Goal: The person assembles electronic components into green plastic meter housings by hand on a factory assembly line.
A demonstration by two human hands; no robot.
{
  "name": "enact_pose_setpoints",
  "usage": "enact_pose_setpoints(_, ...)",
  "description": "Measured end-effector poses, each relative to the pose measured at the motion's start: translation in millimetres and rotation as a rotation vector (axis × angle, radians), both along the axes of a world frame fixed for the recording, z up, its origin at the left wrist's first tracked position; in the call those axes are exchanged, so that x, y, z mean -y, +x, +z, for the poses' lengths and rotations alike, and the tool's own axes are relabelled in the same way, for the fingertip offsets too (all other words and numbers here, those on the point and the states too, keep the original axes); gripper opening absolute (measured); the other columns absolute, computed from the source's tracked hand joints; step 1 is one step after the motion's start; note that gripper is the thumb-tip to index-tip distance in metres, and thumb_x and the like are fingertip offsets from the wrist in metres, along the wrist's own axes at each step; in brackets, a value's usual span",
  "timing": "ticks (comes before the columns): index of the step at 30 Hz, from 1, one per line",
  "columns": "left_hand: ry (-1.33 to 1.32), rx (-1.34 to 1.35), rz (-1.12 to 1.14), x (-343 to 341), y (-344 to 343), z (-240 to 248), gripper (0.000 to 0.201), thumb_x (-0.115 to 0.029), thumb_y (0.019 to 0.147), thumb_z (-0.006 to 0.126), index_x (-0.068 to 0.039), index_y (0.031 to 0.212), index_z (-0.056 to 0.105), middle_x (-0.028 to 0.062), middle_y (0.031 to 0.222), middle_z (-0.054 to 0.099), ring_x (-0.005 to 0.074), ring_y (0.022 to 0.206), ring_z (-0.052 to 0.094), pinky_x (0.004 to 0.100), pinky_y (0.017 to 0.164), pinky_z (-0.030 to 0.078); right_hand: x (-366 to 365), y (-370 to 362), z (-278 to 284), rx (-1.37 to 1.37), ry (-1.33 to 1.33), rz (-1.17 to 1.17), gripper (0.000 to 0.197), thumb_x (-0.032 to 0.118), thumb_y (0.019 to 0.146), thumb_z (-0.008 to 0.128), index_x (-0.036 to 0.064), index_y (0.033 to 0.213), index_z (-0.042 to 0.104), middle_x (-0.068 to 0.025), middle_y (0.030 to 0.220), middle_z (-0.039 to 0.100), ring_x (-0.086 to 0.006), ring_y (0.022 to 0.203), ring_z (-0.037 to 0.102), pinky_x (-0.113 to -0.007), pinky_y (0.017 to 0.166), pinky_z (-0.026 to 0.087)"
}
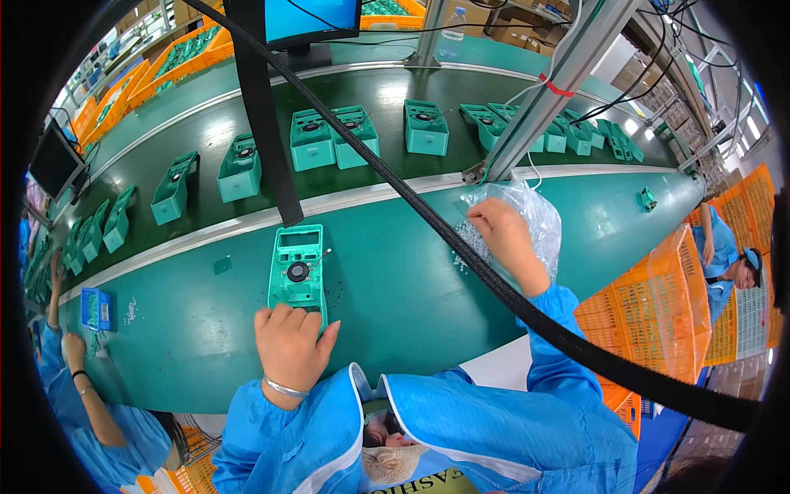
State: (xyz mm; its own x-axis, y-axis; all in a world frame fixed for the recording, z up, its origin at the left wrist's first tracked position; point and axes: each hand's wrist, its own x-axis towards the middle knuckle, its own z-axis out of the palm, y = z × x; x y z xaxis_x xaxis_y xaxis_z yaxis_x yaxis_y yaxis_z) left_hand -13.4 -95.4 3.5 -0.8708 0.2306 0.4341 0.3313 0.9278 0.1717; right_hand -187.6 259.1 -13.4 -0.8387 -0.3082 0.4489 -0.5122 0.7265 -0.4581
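1. Head view: the green housing (288, 290) lies in front of me on the worktop (395, 317), hollow side up, so its black round part (298, 271) faces me, within easy reach.
2. My left hand (294, 346) is half closed over the housing's near end, fingers across it and thumb at the right side; I judge this grip keeps it from sliding.
3. My right hand (504, 234) is over the clear bag (539, 221), fingers bent and bunched close; whether they meet or pinch a piece, I cannot tell.
4. The bag holds small pale pieces (471, 239), some spilled at its mouth, probably left open for quick picking.
5. Off to my left, a blue bin (96, 310) holds small green pieces; beyond the belt (271, 185), orange crates (183, 55) hold more green parts.
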Motion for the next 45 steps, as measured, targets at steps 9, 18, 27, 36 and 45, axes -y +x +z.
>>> enact_pose_setpoints(9, 0.033, 0.012, 0.012, 9, 10, 0, 0.019, -0.016, 0.072, 0.082, -0.008, 0.080, 0.066, 0.0054, 0.072, 0.058, 0.0282, 0.080, 0.058, 0.0449, 0.078, 0.040, -8, -28, -15, 0.035, 0.179, 0.031, 0.004, 0.010, 0.082, 0.075, 0.0082, 0.086, 0.075, -0.0085, 0.089, 0.070, -0.0330, 0.091, 0.067, -0.044, 0.078, 0.054)
enact_pose_setpoints(18, 0.046, 0.005, 0.007, 14, 12, -1, 0.019, -0.016, 0.073, 0.082, -0.008, 0.080, 0.066, 0.0058, 0.073, 0.058, 0.0282, 0.080, 0.058, 0.0456, 0.080, 0.040, 0, -25, -14, -0.053, 0.261, 0.052, 0.002, 0.011, 0.081, 0.074, 0.0099, 0.084, 0.074, -0.0067, 0.085, 0.068, -0.0308, 0.088, 0.064, -0.043, 0.078, 0.052)
enact_pose_setpoints(27, 0.034, 0.024, 0.018, 28, 20, 1, 0.019, -0.017, 0.073, 0.081, -0.010, 0.076, 0.063, 0.0049, 0.074, 0.057, 0.0274, 0.080, 0.059, 0.0461, 0.080, 0.041, 20, -21, -10, -0.142, 0.279, 0.021, 0.007, 0.007, 0.079, 0.075, 0.0078, 0.084, 0.071, -0.0076, 0.085, 0.066, -0.0312, 0.087, 0.064, -0.043, 0.075, 0.051)
enact_pose_setpoints(36, 0.116, 0.000, -0.114, 25, 41, -11, 0.020, -0.018, 0.074, 0.080, -0.013, 0.073, 0.060, 0.0011, 0.073, 0.056, 0.0214, 0.080, 0.060, 0.0435, 0.083, 0.045, 192, 26, 16, 0.052, -0.028, 0.595, 0.008, 0.007, 0.084, 0.073, 0.0069, 0.091, 0.068, -0.0060, 0.094, 0.067, -0.0283, 0.094, 0.063, -0.041, 0.081, 0.048)
enact_pose_setpoints(45, 0.143, -0.032, -0.109, 32, 44, -15, 0.022, -0.020, 0.073, 0.080, -0.013, 0.075, 0.060, 0.0005, 0.076, 0.057, 0.0206, 0.079, 0.058, 0.0413, 0.082, 0.046, 241, 38, -5, 0.125, -0.032, 0.491, 0.011, 0.003, 0.080, 0.078, 0.0019, 0.087, 0.069, -0.0095, 0.099, 0.065, -0.0327, 0.094, 0.066, -0.043, 0.077, 0.055)
